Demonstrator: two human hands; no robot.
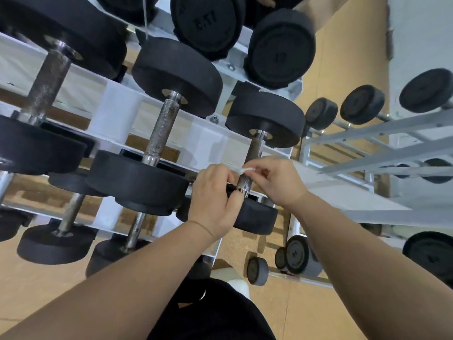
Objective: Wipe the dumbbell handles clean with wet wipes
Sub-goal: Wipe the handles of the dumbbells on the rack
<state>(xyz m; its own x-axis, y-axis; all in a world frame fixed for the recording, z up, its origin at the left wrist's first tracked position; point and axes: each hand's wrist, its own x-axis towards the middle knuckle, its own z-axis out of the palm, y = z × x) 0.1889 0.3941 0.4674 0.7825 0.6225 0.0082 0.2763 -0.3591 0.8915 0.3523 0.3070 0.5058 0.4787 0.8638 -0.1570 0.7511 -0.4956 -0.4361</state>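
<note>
**On the rack (117,111), a wipe (246,170) at a handle (255,150)**

The white rack holds rows of black dumbbells. At the right end of its middle tier lies the dumbbell (267,119) being cleaned. The left hand (213,195) grips its near head, fingers curled over the edge. The right hand (277,182) pinches the white wipe in its fingers against the steel handle, towards the near end.

The dumbbell heads (176,74) are matt black rubber. Their handles (161,128) are dull grey metal, roughly knurled, ending in glossy chrome collars (150,159). The rack (208,143) is smooth, pale painted metal. The wet wipe (246,170) looks thin, white and soft.
</note>
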